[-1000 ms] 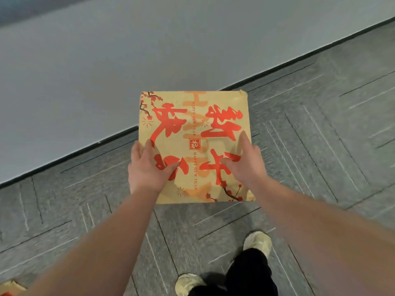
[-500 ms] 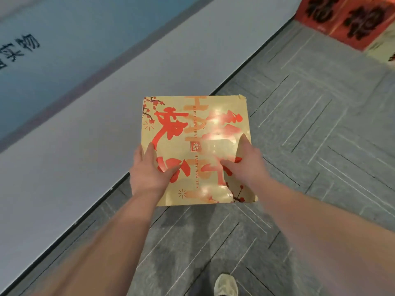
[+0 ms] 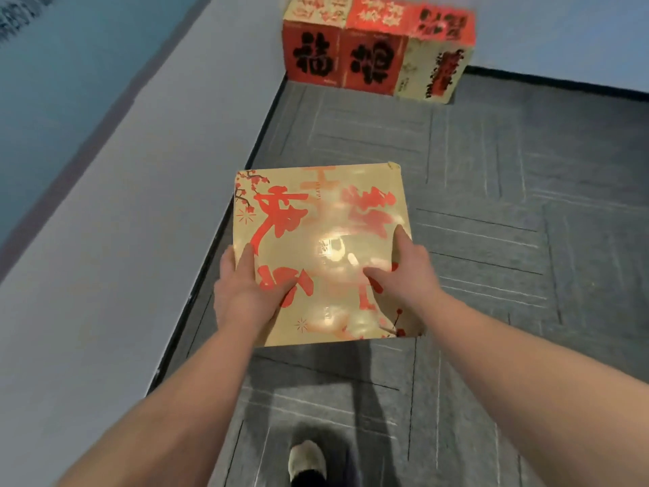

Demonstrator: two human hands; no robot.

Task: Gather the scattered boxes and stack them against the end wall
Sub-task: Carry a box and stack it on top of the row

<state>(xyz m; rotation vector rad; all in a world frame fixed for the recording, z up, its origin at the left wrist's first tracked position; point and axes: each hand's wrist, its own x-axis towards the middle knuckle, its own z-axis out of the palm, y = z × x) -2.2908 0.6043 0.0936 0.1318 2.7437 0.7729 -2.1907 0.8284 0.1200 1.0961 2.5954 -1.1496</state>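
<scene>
We held the gold box (image 3: 321, 254) above the carpet, left hand (image 3: 246, 293) and right hand (image 3: 404, 275) gripping its near corners, thumbs on top, other fingers hidden beneath. It seemed light, stiff and glossy, best gripped at opposite edges; three boxes (image 3: 377, 47) stood against the end wall.

- This looks like an office corridor or a similar commercial interior.
- The floor (image 3: 491, 212) is laid with grey carpet tiles with a lined pattern, as offices often have.
- Left of the floor runs a plain pale wall (image 3: 116, 219) with a dark skirting strip (image 3: 246, 163) at its foot.
- At the far end of the floor, red and gold boxes (image 3: 377, 47) stand in a row against the end wall (image 3: 562, 33).
</scene>
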